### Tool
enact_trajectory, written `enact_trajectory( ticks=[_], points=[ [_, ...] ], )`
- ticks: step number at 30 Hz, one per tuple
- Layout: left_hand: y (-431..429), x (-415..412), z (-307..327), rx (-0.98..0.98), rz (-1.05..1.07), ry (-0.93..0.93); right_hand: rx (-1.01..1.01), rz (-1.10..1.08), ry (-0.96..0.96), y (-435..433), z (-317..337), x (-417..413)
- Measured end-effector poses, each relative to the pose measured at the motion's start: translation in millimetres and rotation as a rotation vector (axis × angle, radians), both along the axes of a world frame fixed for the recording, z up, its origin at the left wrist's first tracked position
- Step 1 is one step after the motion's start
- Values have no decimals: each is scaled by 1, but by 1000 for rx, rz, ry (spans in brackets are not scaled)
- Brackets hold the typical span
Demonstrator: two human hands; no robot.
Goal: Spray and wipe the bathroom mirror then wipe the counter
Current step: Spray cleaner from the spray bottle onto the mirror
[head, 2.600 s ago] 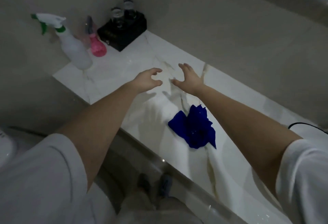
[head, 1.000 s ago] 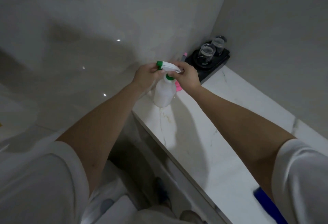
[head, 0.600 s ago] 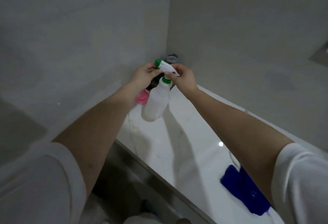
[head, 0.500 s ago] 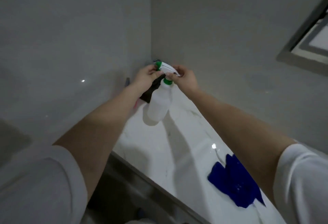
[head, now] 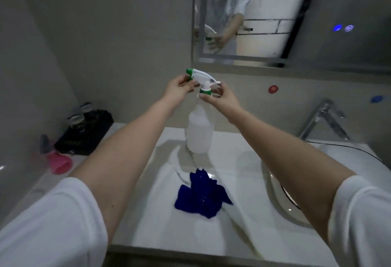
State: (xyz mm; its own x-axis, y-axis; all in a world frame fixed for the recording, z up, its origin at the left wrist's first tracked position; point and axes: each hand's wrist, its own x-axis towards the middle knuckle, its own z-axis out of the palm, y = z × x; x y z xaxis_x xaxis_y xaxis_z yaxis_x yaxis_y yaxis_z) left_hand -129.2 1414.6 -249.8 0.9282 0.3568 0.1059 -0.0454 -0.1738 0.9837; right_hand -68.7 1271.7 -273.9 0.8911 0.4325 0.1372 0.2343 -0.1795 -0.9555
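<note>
- Head view: Both hands hold a white spray bottle (head: 200, 133) upright over the back of the pale marble surface (head: 243, 152), in front of the wall just below the mirror (head: 264, 12).
- The left hand (head: 178, 89) pinches the front of the white-and-green trigger head, near the green nozzle.
- The right hand (head: 220, 97) has fingers and thumb curled round the bottle's neck at the green collar.
- A crumpled blue cloth (head: 202, 195) lies on the surface between the two forearms, nearer the camera than the bottle and not touching it.
- To the right, a sink basin (head: 275, 192) is set into the surface, with a chrome faucet (head: 321, 118) behind it.
- In the left corner, a black tray (head: 84, 135) carries two glasses (head: 78, 116); a small pink bottle (head: 60, 162) stands just in front of the tray.
- The mirror reflects a person in a white short-sleeved shirt with the bottle in hand.
</note>
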Motion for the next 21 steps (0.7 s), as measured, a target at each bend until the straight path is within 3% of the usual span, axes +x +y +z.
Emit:
enact_trajectory(
  ticks=[8, 15, 19, 21],
  points=[
    [-105, 42, 4, -71, -134, -6, -70, -96, 4, -117, -17, 10],
    [-138, 66, 18, -84, -221, 14, -3, -218, -83, -149, -10, 10],
    [-143, 82, 41, -131, -185, -75, -5, -330, -67, -154, 0, 17],
    [-140, 89, 49, -9, -184, -161, -4, -359, -57, -158, 2, 19]
  ],
)
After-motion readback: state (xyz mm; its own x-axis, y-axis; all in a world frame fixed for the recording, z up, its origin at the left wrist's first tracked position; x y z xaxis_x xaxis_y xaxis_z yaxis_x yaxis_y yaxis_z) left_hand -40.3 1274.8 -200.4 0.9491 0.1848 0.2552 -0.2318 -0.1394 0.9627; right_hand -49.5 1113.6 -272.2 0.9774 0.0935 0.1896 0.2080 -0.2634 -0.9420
